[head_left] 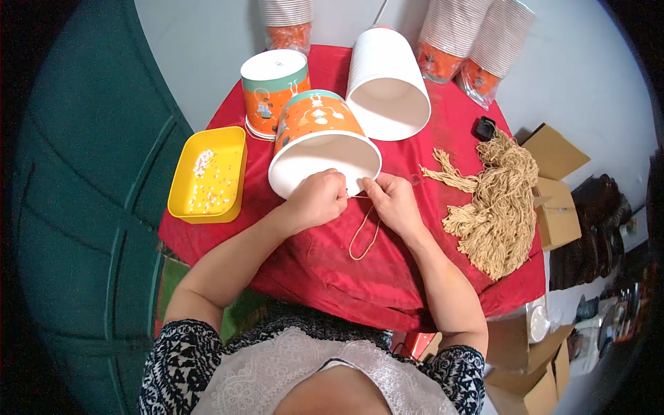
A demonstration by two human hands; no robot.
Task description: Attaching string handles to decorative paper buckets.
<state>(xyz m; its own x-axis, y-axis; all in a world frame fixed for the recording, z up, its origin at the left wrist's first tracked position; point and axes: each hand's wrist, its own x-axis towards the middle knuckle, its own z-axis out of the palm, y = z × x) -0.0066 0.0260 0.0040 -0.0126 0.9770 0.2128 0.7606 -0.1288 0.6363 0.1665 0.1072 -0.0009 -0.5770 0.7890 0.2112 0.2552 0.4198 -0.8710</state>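
An orange paper bucket (324,121) with a green band lies tipped on its side, its white open mouth facing me. At the near edge of its rim, my left hand (319,199) is closed, with the fingertips curled in and mostly hidden. Just to the right, my right hand (393,204) pinches a thin tan cord (351,253) between thumb and fingers beside the rim. The cord stretches between both hands, and a loop of it droops onto the red cloth below.
A yellow tray (243,173) at left holds small white and orange pieces. Behind stand another orange bucket (266,104) and a white bucket (389,83) on its side. Tan cords (501,200) lie on the red cloth (415,290) at right. Wrapped bucket stacks (453,28) line the wall.
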